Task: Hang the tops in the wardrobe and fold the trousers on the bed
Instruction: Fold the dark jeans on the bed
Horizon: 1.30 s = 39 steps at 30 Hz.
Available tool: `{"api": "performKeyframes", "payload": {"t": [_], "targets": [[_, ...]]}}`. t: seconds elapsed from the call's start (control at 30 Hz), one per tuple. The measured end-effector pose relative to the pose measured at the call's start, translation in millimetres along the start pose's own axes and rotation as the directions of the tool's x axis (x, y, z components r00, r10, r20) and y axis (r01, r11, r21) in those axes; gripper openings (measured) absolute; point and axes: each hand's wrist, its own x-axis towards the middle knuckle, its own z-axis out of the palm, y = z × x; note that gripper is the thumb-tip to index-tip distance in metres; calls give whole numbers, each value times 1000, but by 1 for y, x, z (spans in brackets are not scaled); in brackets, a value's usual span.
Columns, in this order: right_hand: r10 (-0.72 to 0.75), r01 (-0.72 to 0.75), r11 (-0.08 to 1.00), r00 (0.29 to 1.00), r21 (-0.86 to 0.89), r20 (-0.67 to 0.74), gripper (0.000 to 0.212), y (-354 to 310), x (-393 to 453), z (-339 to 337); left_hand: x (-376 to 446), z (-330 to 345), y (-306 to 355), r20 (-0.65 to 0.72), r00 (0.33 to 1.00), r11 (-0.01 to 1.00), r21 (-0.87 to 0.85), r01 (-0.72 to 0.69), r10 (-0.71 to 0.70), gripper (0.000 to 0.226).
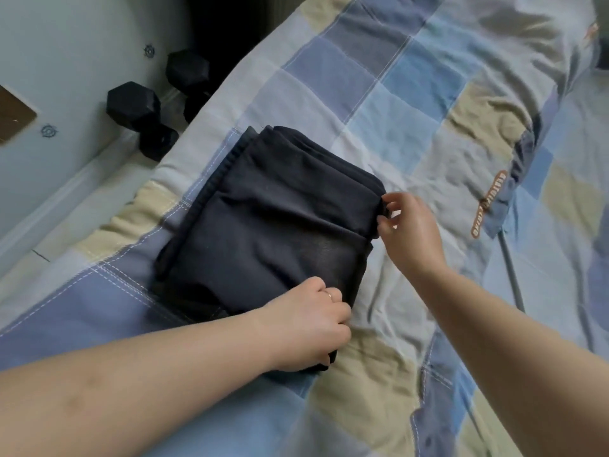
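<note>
Dark navy trousers (263, 222) lie folded into a thick square stack on the checked bedspread (395, 110), near the bed's left edge. My left hand (308, 324) is closed on the stack's near corner, fingers curled into the cloth. My right hand (408, 232) pinches the stack's right edge between thumb and fingertips. A grey top with an orange printed logo (494, 206) lies spread flat on the bed to the right of the trousers. The wardrobe is out of view.
Two black hexagonal dumbbells (138, 110) rest on the floor beside the bed, against a pale wall or cabinet (66, 44). A thin grey rod (514, 275) lies on the bedspread near my right forearm.
</note>
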Motion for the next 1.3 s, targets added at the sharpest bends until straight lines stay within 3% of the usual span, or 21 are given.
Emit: {"api": "performKeyframes", "payload": {"t": [0.07, 0.17, 0.27, 0.4, 0.5, 0.6, 0.7, 0.83, 1.03, 1.1, 1.17, 1.23, 1.3], "targets": [[49, -44, 995, 998, -86, 49, 27, 9, 8, -2, 2, 2, 11, 70, 997, 995, 90, -42, 36, 14], [86, -71, 989, 990, -133, 110, 22, 18, 12, -3, 1, 9, 16, 16, 999, 986, 159, -45, 43, 16], [61, -45, 983, 994, -180, 85, 15, 18, 17, -5, -1, 8, 15, -33, 999, 976, 216, -27, 35, 21], [97, -95, 975, 995, -199, -1, 13, 12, 37, -9, -9, 16, 18, -130, 991, 988, 151, -12, 32, 24], [125, -123, 985, 992, -118, 7, 10, 14, 39, -5, -9, 19, 12, -100, 992, 990, 125, -62, 75, 22], [128, -128, 992, 991, 8, 36, 9, 14, 36, -3, -7, 22, 4, -104, 994, 1000, -14, -16, 14, 18], [92, -90, 995, 993, -38, 68, 9, 12, 38, -10, -10, 23, 5, -98, 991, 994, -57, 90, -95, 18], [88, -83, 995, 993, -59, 83, 10, 14, 34, -15, -8, 18, 10, -70, 996, 997, 55, 56, -52, 28], [166, -166, 986, 983, -8, 76, 12, 12, 36, -11, -12, 22, 10, -55, 998, 989, -143, 20, -28, 21], [121, -120, 992, 993, 36, -7, 16, 7, 30, -5, -10, 15, 5, -95, 994, 990, -134, 44, -57, 19], [-29, 36, 996, 996, 84, -82, 16, -3, 26, -1, -8, 7, -8, -191, 976, 985, -159, 74, -104, 22], [-176, 181, 980, 983, 81, -61, 19, -14, 26, -1, -12, 1, -20, -223, 968, 985, -148, 85, -117, 29], [-228, 229, 972, 973, 53, -30, 24, -21, 29, -2, -24, -2, -27, -165, 982, 994, -68, 82, -92, 35]]}}
